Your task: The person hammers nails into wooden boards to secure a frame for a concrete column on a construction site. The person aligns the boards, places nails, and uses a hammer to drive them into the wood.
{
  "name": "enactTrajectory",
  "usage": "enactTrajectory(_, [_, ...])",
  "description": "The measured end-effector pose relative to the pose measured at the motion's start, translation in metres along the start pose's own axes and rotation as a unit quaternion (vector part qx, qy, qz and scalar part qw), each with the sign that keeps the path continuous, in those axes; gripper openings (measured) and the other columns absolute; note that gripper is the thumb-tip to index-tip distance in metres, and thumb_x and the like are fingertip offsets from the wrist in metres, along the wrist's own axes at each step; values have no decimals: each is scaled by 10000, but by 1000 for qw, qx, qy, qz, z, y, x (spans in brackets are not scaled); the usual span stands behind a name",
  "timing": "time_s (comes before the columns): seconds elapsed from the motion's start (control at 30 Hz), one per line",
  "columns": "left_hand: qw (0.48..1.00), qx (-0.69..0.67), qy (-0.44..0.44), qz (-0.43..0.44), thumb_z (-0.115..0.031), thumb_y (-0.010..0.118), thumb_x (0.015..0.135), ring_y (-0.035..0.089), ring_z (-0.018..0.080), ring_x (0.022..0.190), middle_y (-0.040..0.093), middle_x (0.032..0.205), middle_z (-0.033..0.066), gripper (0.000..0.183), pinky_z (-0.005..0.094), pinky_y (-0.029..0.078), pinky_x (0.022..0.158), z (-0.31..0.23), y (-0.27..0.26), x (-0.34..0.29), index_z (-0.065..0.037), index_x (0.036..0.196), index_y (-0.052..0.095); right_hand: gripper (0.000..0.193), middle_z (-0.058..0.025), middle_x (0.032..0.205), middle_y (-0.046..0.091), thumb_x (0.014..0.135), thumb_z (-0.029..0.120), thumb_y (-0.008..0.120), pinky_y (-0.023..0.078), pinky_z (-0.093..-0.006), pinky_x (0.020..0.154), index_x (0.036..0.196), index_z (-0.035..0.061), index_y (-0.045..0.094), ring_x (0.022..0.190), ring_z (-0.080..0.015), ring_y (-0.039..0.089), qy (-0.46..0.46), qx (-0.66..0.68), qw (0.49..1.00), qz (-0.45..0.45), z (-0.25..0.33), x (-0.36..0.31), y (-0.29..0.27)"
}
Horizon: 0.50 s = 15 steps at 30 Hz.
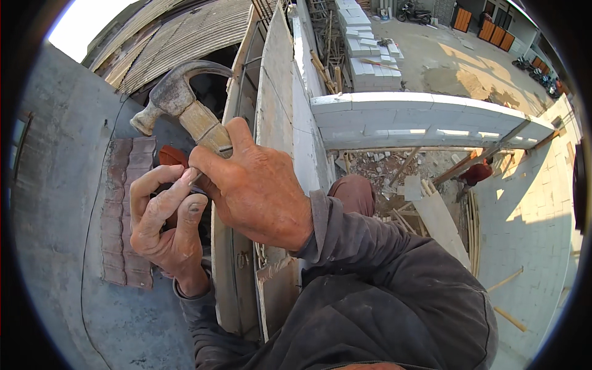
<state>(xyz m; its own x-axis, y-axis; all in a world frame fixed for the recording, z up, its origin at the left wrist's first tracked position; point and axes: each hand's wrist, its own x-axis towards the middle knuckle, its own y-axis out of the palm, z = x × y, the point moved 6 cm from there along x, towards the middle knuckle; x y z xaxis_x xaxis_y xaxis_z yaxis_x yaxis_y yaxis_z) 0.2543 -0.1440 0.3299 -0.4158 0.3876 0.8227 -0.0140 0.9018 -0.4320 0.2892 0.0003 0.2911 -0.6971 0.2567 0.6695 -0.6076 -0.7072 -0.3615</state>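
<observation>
My right hand is closed around the wooden handle of a claw hammer, close to its head. The worn metal head points up and left, with the claw curving to the right. Below the handle, my left hand has its thumb and fingertips pinched together, almost touching my right fingers. A thin metal piece shows between the fingertips of both hands; most of it is hidden, so its kind is unclear. Beneath both hands run upright boards with a narrow gap between them.
Reddish roof tiles lie against the grey wall on the left. A white block wall crosses at right, above a rubble-strewn lower level where another person is partly visible. Stacked white blocks stand beyond; a corrugated roof lies upper left.
</observation>
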Motion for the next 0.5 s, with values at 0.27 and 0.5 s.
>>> enactTrajectory(0.27, [992,-111,-39,-55,-88,698,988,429,-3,603,673,1150,132,115,160,342,526,16,11,-13,-19,1060,639,604,-179,1077,548,878,102,759,566,-475,696,1437,205,552,815,-379,648,27,113,992,41,-26,-23,-2])
enactTrajectory(0.5, [942,-198,-222,-157,-160,585,1077,291,-34,557,724,1067,113,109,144,253,473,55,18,-21,-53,1066,569,712,-205,1209,630,969,165,672,547,-374,853,1558,-4,310,904,-326,673,154,188,966,92,-110,-114,-42])
